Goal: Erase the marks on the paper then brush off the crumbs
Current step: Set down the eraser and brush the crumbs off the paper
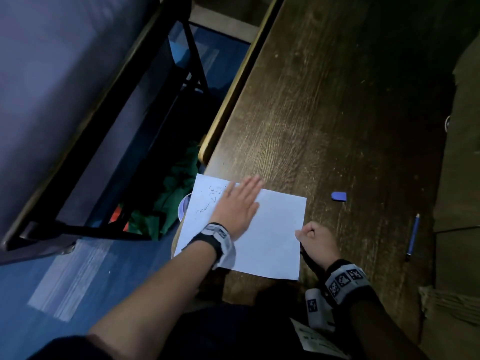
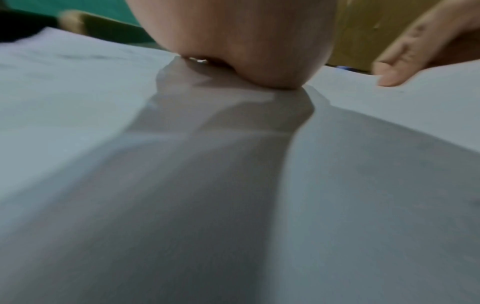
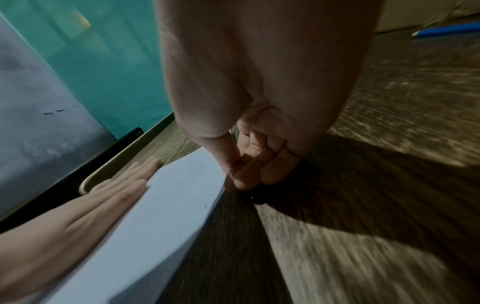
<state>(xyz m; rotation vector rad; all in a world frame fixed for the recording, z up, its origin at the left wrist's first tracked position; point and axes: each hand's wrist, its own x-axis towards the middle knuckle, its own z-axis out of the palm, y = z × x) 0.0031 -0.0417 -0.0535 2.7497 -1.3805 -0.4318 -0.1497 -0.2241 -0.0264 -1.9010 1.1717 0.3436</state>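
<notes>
A white paper (image 1: 270,229) lies at the left edge of the wooden table (image 1: 324,113), its far left corner hanging past the edge. Dark eraser crumbs (image 1: 210,201) are scattered on that corner. My left hand (image 1: 241,201) lies flat on the paper with straight fingers, just right of the crumbs. In the left wrist view the palm (image 2: 233,41) presses the paper (image 2: 103,102). My right hand (image 1: 309,237) is curled at the paper's right edge; the right wrist view shows its fingers (image 3: 244,170) pinching that edge of the paper (image 3: 168,205).
A small blue eraser (image 1: 338,196) lies on the table right of the paper. A blue pencil (image 1: 413,235) lies farther right, beside a cardboard box (image 1: 462,178). Left of the table are a dark chair frame (image 1: 117,126), green cloth (image 1: 179,188) and blue floor.
</notes>
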